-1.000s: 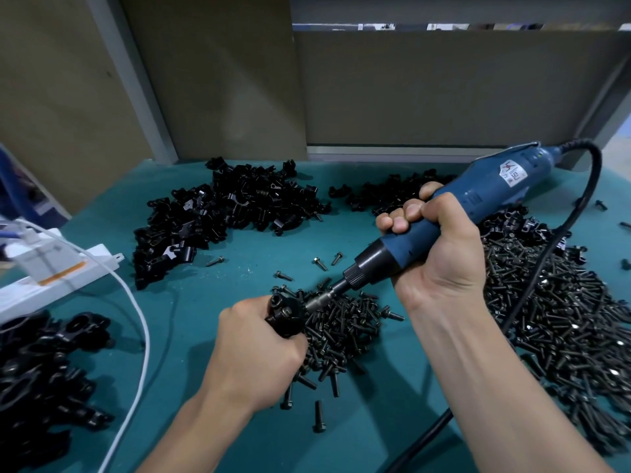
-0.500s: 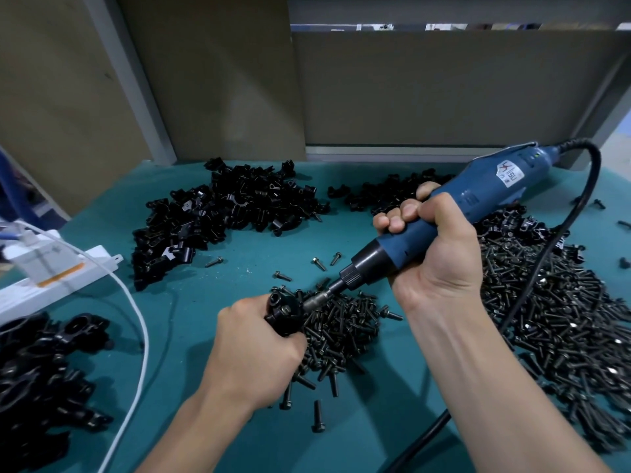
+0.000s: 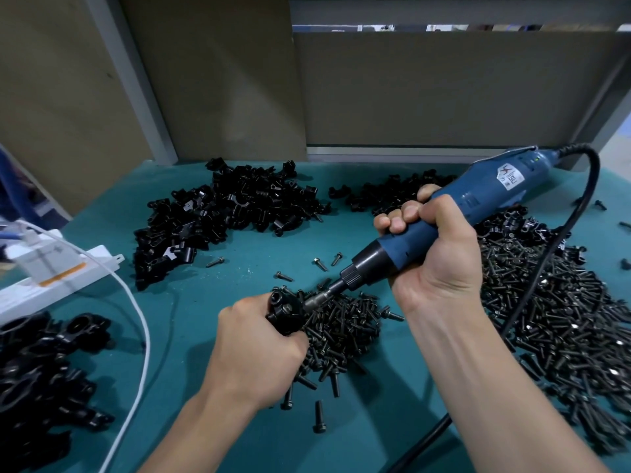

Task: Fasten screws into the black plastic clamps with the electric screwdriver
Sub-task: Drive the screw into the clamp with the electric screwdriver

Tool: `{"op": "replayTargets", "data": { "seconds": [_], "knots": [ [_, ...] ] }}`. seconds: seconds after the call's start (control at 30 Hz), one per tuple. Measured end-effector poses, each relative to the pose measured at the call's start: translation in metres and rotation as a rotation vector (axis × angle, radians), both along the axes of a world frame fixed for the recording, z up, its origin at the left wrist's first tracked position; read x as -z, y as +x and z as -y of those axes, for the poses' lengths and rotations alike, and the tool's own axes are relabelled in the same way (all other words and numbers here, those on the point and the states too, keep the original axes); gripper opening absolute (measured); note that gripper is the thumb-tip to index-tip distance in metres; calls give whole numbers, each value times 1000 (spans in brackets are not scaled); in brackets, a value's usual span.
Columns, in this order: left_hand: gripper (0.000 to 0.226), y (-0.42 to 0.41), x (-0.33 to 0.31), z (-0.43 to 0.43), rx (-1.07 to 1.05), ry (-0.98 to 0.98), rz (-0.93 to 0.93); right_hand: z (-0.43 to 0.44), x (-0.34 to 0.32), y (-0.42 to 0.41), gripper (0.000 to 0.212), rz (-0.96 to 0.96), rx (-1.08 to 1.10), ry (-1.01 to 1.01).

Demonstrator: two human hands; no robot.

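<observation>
Frame centre: left hand (image 3: 254, 349) curled tight round the black plastic clamp (image 3: 285, 310); right hand (image 3: 433, 264) fingers (image 3: 406, 218) wrapped fully round the electric screwdriver (image 3: 478, 203), bit touching the clamp, above loose screws (image 3: 345, 322) on the worktop (image 3: 211, 302).

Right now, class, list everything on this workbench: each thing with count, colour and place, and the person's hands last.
Black plastic clamp: one, black, in the left hand.
Blue electric screwdriver: one, blue, in the right hand, bit at that clamp.
Loose black plastic clamps: many, black, heaped along the far side.
Bulkier black plastic parts: many, black, near left.
Black metal screws: many, black, small heap centre, large heap right.
White power strip: one, white, left edge.
White cable: one, white, from strip to near edge.
Black power cord: one, black, trailing over the right heap.
Teal table mat: one, teal, under everything.
Left hand: one, grips the clamp.
Right hand: one, grips the screwdriver.
</observation>
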State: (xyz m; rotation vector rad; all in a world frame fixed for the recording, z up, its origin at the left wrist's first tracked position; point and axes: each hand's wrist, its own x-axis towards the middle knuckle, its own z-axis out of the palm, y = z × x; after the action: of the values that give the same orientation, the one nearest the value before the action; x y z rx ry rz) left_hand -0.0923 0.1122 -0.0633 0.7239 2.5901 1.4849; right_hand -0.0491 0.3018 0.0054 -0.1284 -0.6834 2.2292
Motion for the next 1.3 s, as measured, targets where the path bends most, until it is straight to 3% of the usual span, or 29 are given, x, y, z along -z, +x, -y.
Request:
{"op": "replayTargets", "data": {
  "seconds": [0.4,0.53,0.73,1.07,1.3],
  "knots": [
    [18,0,-2,0,2,-7,19,0,2,-2,21,-5,3,14],
    [30,0,-4,0,4,-6,44,1,3,-1,20,5,-2,13],
    [10,-1,-1,-1,10,1,140,1,0,0,21,-20,-25,82],
    [21,-2,-15,-1,189,31,371,-2,-7,6,26,-57,-134,197],
    [37,-2,-21,1,323,190,702,-23,-10,16,21,-21,-157,-16]
  ]
}}
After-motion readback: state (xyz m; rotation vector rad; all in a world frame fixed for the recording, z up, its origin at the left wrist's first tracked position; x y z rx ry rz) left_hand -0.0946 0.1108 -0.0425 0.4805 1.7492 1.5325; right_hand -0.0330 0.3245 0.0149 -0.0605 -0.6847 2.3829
